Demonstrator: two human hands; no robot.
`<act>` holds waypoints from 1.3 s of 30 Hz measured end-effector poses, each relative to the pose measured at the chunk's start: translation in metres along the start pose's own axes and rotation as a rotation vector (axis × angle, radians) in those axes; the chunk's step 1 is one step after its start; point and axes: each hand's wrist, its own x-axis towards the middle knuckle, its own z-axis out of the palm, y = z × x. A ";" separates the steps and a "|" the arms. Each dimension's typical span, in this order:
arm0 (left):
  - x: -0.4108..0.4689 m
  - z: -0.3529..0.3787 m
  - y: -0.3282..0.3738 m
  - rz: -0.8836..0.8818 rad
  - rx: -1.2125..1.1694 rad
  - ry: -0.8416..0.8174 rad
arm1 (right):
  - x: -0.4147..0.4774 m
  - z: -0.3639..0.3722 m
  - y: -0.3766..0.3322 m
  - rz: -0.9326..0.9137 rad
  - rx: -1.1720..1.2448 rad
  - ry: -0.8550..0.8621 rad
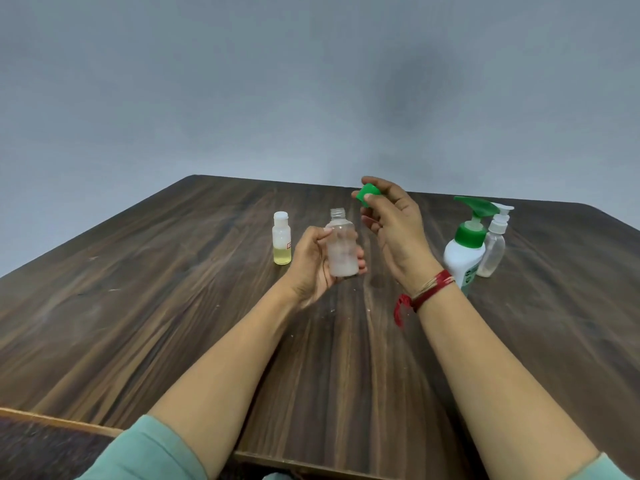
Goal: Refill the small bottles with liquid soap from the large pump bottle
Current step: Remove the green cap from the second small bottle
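The left hand [311, 263] holds a small clear plastic bottle [342, 249] upright above the dark wood-grain table [138, 306], fingers and thumb curled round its lower body, which leaves the threaded neck bare and free, presumably so that soap can go in. A little cloudy whitish liquid sits in its bottom part; the rest looks empty. The right hand [394, 230] is raised just beside and above that open neck, its thumb and first fingers pinching a round green screw cap [366, 195] while the other fingers curl loosely underneath; the cap is clear of the bottle, not touching it. The source of the soap, a large white pump bottle with a green collar and green pump head [464, 252], stands on the table to the right, near the right wrist and within easy reach, its lower edge hidden behind the forearm and a red thread wristband [431, 289], so its label cannot be read. Directly beside it, and partly covered by it, stands a slim clear pump bottle with a white head [494, 249] — whether the two touch is hard to say. To the left, apart from the hands, a small frosted bottle with a white cap [282, 242] holds yellowish liquid in its lower part; its red label is too small to read. The near table edge and the green sleeves [152, 452] are cut off by the frame's bottom.
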 end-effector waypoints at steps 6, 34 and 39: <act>0.003 -0.002 0.005 0.115 0.014 0.220 | 0.008 -0.016 0.030 0.104 -0.099 0.204; 0.012 -0.033 0.027 0.192 -0.063 0.358 | 0.000 0.013 0.079 0.161 -1.074 -0.138; 0.008 -0.024 0.025 0.140 -0.068 0.298 | -0.003 0.012 0.062 -0.115 -1.085 -0.080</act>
